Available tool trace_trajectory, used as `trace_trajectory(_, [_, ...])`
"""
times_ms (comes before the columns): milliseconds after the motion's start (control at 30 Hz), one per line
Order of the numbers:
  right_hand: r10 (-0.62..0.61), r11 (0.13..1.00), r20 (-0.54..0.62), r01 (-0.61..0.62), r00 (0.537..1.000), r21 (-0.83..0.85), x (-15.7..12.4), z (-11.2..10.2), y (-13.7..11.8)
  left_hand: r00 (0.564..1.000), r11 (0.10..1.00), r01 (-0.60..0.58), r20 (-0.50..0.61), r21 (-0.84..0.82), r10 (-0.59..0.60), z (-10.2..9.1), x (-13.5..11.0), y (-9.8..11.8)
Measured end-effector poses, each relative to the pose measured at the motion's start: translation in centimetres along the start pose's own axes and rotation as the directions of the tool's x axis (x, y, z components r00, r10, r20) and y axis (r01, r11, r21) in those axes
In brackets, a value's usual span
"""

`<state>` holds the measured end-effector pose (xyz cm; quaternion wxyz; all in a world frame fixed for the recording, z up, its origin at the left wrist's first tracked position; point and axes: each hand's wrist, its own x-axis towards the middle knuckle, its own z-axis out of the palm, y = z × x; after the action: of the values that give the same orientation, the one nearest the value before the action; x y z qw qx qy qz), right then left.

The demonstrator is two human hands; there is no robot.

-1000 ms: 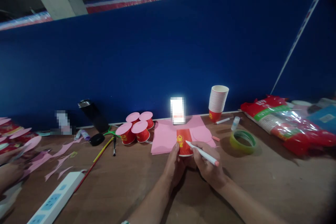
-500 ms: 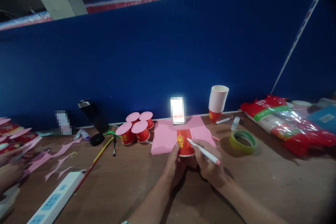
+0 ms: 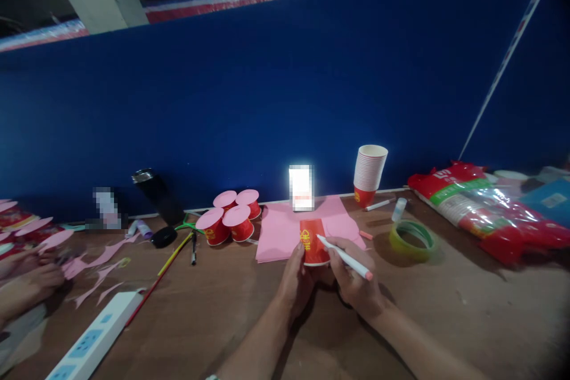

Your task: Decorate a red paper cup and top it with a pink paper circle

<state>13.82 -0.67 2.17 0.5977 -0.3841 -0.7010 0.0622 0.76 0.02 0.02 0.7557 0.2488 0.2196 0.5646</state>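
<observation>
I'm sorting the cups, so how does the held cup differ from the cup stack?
The held cup is single; the cup stack is many nested together. The held cup is in the left hand, while the cup stack stands on the table. The held cup has its rim at the lower end; the cup stack opens upward. Both show red with yellow marks and white rims.

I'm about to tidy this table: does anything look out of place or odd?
Loose pink scraps lie strewn on the left, near the power strip, unlike the stacked pink sheets. The red cup in the left hand shows no obvious damage.
</observation>
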Motion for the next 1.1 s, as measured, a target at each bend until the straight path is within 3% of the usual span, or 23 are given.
trace_trajectory(700, [0.02,1.0,0.018,-0.02,1.0,-0.022,-0.07,0.06,-0.24,1.0,1.0,-0.004,0.009,-0.012,0.004,-0.55,0.3,-0.21])
trace_trajectory(1100, [-0.012,1.0,-0.004,0.012,1.0,-0.003,-0.11,0.14,0.12,0.997,0.999,0.032,-0.071,-0.034,-0.035,-0.92,0.49,-0.26])
